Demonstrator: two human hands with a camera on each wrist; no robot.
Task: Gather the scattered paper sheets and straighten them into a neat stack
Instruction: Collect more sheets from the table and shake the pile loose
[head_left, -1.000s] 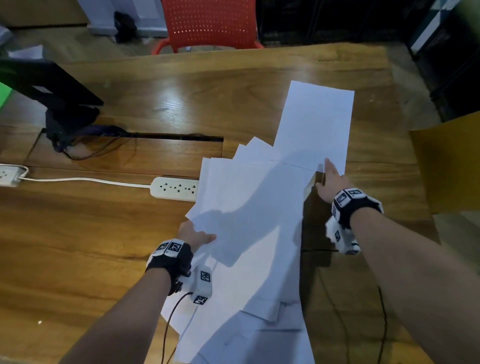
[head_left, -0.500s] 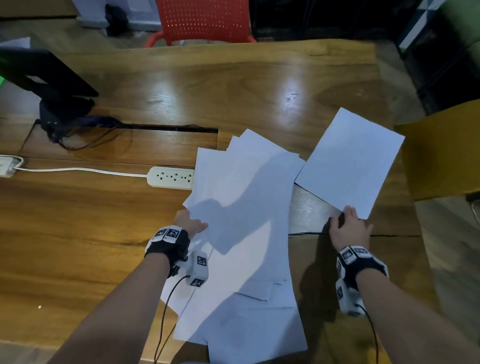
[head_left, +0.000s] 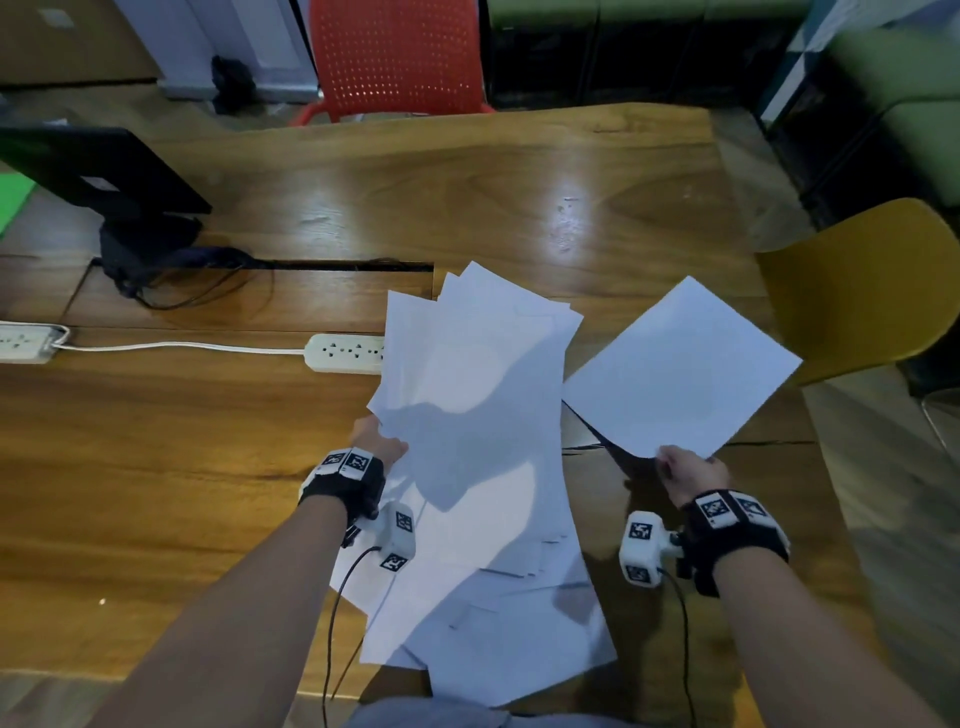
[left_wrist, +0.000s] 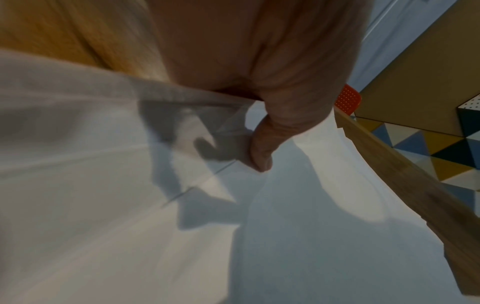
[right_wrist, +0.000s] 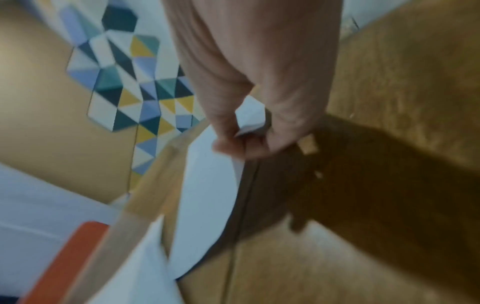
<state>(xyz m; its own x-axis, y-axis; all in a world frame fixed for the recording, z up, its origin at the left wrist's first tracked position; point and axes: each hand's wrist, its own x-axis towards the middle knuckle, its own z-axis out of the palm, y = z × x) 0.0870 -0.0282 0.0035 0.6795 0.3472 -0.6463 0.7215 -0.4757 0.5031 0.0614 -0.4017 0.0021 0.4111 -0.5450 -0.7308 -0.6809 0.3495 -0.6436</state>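
A loose pile of white paper sheets (head_left: 483, 426) lies fanned across the middle of the wooden table (head_left: 156, 493). My left hand (head_left: 376, 441) grips the pile's left edge, thumb on top (left_wrist: 259, 144), fingers hidden under the sheets (left_wrist: 103, 205). My right hand (head_left: 685, 470) pinches the near corner of a single white sheet (head_left: 680, 364), lifted off the table to the right of the pile. In the right wrist view the thumb and fingers (right_wrist: 233, 142) close on that sheet's corner (right_wrist: 207, 195). More sheets (head_left: 493, 639) lie at the table's near edge.
A white power strip (head_left: 345, 353) lies partly under the pile's left side, its cord running left. A black monitor stand with cables (head_left: 140, 244) sits far left. A yellow chair (head_left: 857, 296) stands at the right, a red chair (head_left: 395, 57) beyond the table.
My right hand has dragged the single sheet from the far right of the pile toward me and lifted it by its near corner. My left hand has stayed on the pile's edge.
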